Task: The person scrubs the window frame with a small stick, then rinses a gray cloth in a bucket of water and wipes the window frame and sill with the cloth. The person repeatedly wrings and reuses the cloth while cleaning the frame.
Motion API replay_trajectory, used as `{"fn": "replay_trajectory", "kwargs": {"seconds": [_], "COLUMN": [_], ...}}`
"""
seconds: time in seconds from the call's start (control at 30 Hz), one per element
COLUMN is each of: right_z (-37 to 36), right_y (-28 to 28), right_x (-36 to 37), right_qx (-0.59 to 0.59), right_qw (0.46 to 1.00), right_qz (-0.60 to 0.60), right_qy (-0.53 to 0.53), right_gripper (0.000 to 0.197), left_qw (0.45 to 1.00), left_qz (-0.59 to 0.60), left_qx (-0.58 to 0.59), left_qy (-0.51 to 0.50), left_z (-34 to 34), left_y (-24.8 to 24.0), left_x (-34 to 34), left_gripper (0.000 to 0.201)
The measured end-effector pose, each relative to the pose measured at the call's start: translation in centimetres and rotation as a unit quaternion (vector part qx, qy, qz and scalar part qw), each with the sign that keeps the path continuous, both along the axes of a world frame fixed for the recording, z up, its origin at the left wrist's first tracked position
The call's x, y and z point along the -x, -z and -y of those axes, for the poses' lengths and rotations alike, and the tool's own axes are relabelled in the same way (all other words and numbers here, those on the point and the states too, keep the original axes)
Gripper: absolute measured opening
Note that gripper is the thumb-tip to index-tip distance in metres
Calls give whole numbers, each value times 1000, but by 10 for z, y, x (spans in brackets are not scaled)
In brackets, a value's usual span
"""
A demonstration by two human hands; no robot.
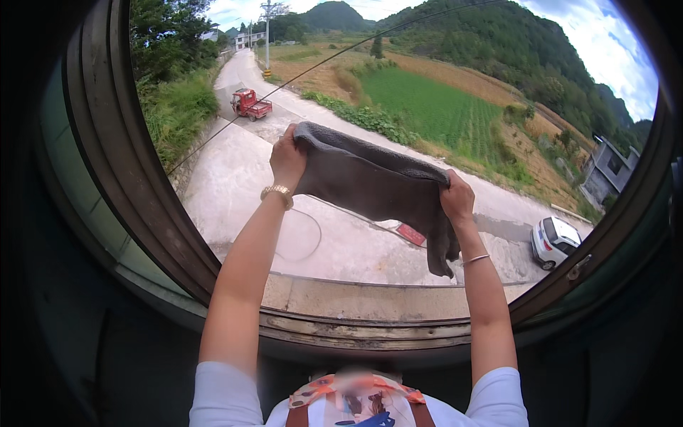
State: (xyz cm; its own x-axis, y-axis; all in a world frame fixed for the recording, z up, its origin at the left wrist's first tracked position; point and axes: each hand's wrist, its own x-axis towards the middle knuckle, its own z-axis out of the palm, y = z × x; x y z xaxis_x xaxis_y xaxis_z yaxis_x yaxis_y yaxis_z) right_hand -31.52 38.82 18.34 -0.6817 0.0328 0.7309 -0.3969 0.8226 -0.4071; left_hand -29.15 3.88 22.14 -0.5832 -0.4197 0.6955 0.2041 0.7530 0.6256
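Hanging beyond the window ledge (370,302), the dark grey cloth (377,186) spans between two firm grips, the left hand (288,160) clutching one upper end and the right hand (457,199) the other. By its lie, getting it outside and partly spread appears done; full flattening seems outstanding, the top edge folding over between the grips, one corner drooping below the right.

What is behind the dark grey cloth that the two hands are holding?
Around the cloth, pale paved ground and, at its lower edge, a red object show. Whatever lies directly behind the cloth is covered and cannot be seen.
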Motion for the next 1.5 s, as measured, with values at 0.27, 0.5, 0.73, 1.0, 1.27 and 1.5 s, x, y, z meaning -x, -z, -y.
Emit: {"fn": "replay_trajectory", "kwargs": {"seconds": [0.27,0.5,0.73,1.0,1.27,1.5], "right_z": [-36,-41,-58,-96,-112,-99], "right_y": [50,97,15,-94,-41,2], "right_x": [28,42,-18,-139,-190,-240], "right_qx": [-273,175,349,-140,-226,-211], "right_qw": [949,917,916,963,959,958], "right_qz": [153,346,57,-110,76,128], "right_qy": [33,-94,-191,203,155,148], "right_gripper": [17,16,20,37,47,46], "left_qw": [967,913,907,973,930,974], "left_qz": [215,208,70,-9,-19,83], "left_qx": [138,-293,-251,119,301,70], "left_qy": [2,194,330,196,-212,-197], "left_z": [21,6,-7,4,-16,-19], "left_y": [74,91,4,-53,-9,46], "left_x": [-1,3,-72,-199,-243,-305], "left_gripper": [25,23,14,34,15,11]}}
